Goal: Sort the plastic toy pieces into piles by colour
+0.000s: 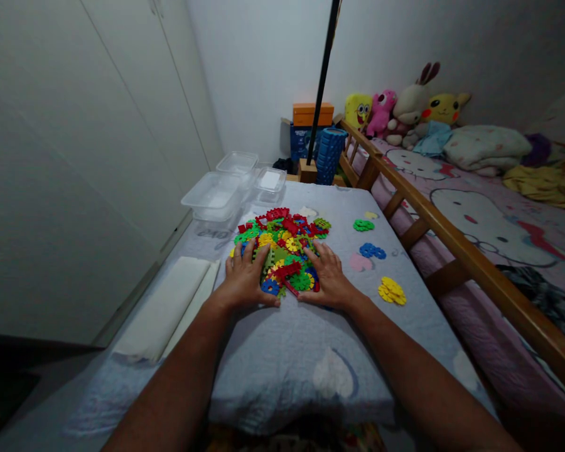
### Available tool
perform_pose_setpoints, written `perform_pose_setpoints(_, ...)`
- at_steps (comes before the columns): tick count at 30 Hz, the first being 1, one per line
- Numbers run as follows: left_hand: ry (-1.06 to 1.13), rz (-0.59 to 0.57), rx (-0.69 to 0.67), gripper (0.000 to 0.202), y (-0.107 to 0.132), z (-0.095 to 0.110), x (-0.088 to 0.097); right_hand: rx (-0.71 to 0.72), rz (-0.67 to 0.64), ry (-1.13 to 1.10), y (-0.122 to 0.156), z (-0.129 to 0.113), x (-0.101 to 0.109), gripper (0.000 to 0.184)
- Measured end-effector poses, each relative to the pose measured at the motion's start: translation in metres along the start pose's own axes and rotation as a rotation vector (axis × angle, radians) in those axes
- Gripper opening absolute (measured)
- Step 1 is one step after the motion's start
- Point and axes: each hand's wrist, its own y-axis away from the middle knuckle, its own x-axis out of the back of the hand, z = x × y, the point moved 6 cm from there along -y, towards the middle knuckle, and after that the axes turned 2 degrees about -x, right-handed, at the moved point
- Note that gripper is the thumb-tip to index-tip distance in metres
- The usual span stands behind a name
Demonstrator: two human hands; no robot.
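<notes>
I find my left grip [245, 277] and right grip [330, 280] spread on either side of plastic pieces [292, 244] heaped between and beyond them, apparently mid-gathering, with even inward pressure seemingly called for next.

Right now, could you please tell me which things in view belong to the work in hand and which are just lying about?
Seemingly in use:
mixed pile of plastic pieces, between left hand and right hand
green pieces, blue pieces, yellow pieces, grouped apart
clear containers, possibly

Seemingly lying about:
folded white sheet
plush toys
orange box
blue roller
</notes>
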Motion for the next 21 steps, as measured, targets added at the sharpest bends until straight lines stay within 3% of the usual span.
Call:
perform_pose_setpoints(7,-0.016,0.111,-0.004,0.124,-0.003,0.009,-0.007,-0.026,0.072,0.065,-0.007,-0.006,-0.002,0.1)
perform_pose_setpoints(15,-0.036,0.236,0.04,0.099,-0.008,0.031,-0.003,-0.05,0.221,-0.011,-0.021,0.006,0.006,0.073)
perform_pose_setpoints(21,0.0,0.246,0.029,0.087,-0.016,0.036,-0.001,-0.039,0.277,-0.052,-0.02,0.009,0.012,0.046)
